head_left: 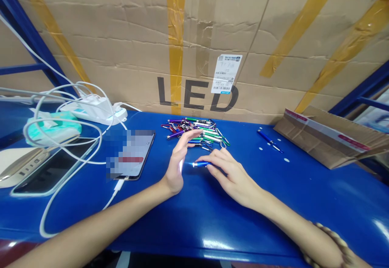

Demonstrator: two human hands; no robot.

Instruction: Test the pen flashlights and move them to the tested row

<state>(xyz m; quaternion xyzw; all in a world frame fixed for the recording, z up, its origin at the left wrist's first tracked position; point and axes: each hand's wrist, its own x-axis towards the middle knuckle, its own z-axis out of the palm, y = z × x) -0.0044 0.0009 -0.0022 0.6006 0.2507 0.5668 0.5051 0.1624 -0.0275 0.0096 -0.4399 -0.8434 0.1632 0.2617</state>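
My right hand (231, 173) pinches a small blue keychain flashlight (200, 164) just above the blue table (273, 203). Its lit tip points left and throws a bright spot on my left palm. My left hand (179, 158) stands on edge beside the tip, fingers stretched out and holding nothing. Just behind both hands lies a pile of coloured keychain flashlights (199, 133) in green, purple, blue and silver.
A phone (130, 154) on a white cable lies left of my hands, with a second phone (48, 171), a power strip (94, 108) and tangled cables further left. A blue pen-like part (269, 139) and small white discs lie right, near a flattened carton (325, 138). A "LED" cardboard box stands behind.
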